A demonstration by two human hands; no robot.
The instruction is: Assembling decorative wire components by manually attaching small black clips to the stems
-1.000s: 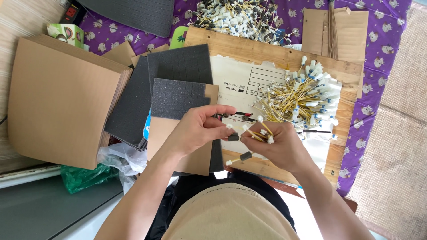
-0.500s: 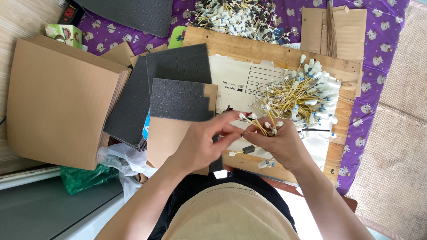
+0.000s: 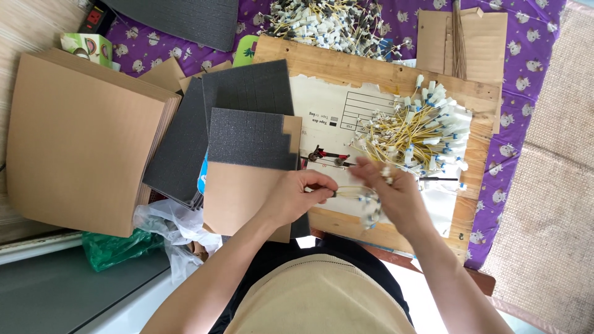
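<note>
My left hand pinches one end of a thin yellow wire bundle over the wooden board. My right hand grips the other end, where white connectors hang below its fingers; it is blurred. Just beyond the hands lies a heap of yellow wires with white and blue connectors on a white printed sheet. A small red and black clamp fixture sits on the board next to my left hand.
Grey foam sheets and cardboard are stacked at the left. A second heap of wired connectors lies on the purple patterned cloth at the back. Green and clear plastic bags lie at lower left.
The hands have drawn apart a little along the wire bundle. My right hand has shifted right and down, and the connectors now hang below it.
</note>
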